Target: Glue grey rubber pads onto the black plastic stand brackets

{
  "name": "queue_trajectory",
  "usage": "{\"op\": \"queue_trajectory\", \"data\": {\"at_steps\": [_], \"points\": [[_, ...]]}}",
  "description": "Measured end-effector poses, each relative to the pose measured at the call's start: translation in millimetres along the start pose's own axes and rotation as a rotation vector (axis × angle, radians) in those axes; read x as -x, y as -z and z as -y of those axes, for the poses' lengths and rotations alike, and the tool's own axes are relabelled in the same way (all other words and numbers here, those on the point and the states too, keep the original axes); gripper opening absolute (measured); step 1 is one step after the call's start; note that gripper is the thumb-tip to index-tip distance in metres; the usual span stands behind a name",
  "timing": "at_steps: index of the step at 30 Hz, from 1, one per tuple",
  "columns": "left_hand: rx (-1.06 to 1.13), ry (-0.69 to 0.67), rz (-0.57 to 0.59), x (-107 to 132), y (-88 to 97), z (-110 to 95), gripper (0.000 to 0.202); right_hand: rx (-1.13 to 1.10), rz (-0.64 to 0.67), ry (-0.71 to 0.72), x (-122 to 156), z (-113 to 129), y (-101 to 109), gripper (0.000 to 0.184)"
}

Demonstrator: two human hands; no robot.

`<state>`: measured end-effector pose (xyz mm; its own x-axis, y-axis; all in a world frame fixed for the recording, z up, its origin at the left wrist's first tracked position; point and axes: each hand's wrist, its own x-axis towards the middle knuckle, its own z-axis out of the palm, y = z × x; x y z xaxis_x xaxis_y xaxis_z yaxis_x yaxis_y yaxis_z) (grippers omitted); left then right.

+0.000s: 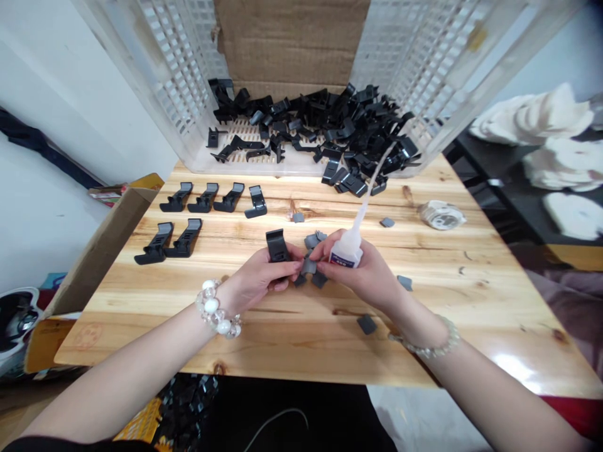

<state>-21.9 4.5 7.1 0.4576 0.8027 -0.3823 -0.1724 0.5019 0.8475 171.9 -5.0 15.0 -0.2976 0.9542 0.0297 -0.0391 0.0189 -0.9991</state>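
My left hand point(261, 280) is closed around a black plastic clip point(277, 245), held upright over the wooden table point(301, 326). My right hand point(362, 271) grips a small white glue bottle point(347, 248) with a long thin nozzle point(374, 179) pointing up and away. The right fingertips also pinch a small grey pad point(308, 265) next to the clip. More grey pads point(315, 239) lie just behind and under the hands.
Six black clips with grey pads point(203, 199) lie in two rows at the left. A tipped white crate point(188, 125) spills several black clips point(339, 135) at the back. Loose grey pads point(367, 324), a tape roll point(441, 215), a cardboard box point(94, 251) at left.
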Motion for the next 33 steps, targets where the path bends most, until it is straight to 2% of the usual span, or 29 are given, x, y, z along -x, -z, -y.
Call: {"op": "queue_trajectory", "data": {"at_steps": [3,9,14,20,25,29,33], "points": [[0.037,0.028,0.032,3,-0.2,2,0.026,0.018,-0.007,0.026,1,0,-1,0.019],[0.082,0.084,0.24,7,-0.4,8,0.024,-0.024,0.042,-0.044,2,-3,0,0.02],[0.074,0.068,0.326,9,-1.8,10,0.018,-0.052,0.105,-0.067,3,-4,-3,0.014],[0.064,0.096,0.33,9,-2.0,11,0.027,0.063,0.057,-0.056,6,-12,-8,0.011],[0.099,0.078,0.246,9,-2.6,13,0.02,0.072,0.025,-0.058,5,-14,-7,0.012],[0.079,0.077,0.248,9,-2.6,17,0.02,0.104,0.037,-0.08,6,-14,-7,0.011],[0.077,0.047,0.198,7,-3.6,21,0.027,0.216,0.006,-0.051,7,-16,-9,0.009]]}}
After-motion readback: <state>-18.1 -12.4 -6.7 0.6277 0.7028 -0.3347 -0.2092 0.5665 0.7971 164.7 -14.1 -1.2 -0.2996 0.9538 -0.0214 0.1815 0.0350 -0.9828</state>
